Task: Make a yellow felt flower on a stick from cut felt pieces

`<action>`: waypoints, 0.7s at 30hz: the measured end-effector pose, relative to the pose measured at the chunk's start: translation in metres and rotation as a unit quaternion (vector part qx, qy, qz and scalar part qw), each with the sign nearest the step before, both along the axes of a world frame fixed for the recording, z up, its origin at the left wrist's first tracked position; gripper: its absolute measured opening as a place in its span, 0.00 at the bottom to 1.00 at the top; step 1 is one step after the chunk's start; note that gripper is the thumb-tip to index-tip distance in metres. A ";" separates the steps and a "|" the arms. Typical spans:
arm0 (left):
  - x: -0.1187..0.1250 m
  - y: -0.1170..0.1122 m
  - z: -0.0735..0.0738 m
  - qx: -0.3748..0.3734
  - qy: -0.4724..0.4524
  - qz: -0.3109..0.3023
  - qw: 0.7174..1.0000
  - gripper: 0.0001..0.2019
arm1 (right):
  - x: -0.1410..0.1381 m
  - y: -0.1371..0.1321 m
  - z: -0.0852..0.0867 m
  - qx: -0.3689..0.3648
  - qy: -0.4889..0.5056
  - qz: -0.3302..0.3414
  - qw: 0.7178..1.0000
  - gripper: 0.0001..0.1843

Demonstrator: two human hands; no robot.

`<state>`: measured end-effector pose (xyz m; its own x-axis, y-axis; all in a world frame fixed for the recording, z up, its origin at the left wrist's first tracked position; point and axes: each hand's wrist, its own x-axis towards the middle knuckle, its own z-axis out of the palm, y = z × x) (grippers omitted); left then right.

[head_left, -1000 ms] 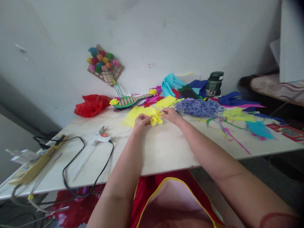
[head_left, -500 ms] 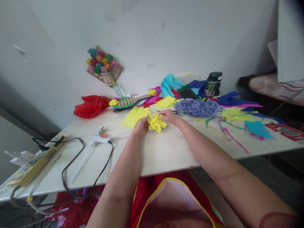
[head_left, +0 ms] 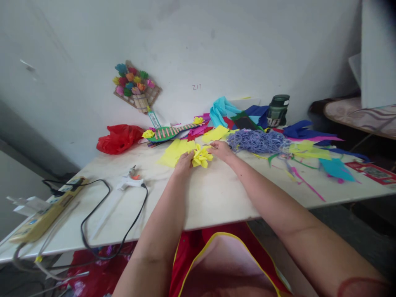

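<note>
A yellow paper flower (head_left: 201,157) with loose petals is pinched in my left hand (head_left: 185,160), just above the table. My right hand (head_left: 220,150) is closed on scissors (head_left: 206,145); a thin bit of blade shows by the fingertips, and the handles are hidden by the hand. The fingertips of that hand are close to the flower's upper right side. Whether the blades touch a petal I cannot tell. Behind my left hand a yellow paper sheet (head_left: 172,152) lies flat.
A white glue gun (head_left: 130,181) with its black cord lies at left, near a yellow power strip (head_left: 49,210). Purple yarn (head_left: 260,141), coloured paper scraps (head_left: 337,169) and a dark green bottle (head_left: 277,110) are at right. A red plastic bag (head_left: 119,139) sits behind.
The flower has turned and shifted slightly up and left in my left hand. My right hand has tilted, and its scissors show less than before.
</note>
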<state>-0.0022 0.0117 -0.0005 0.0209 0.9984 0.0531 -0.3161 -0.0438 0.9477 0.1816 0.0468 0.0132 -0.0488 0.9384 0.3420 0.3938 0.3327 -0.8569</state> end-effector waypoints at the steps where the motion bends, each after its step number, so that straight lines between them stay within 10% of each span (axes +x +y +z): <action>1: 0.000 -0.001 0.001 -0.005 -0.002 -0.003 1.000 0.18 | 0.000 0.001 0.000 0.001 0.002 -0.004 1.000 0.04; 21: -0.008 -0.002 0.003 -0.046 0.008 -0.034 0.998 0.14 | -0.009 -0.017 0.011 0.086 -0.068 0.027 0.994 0.01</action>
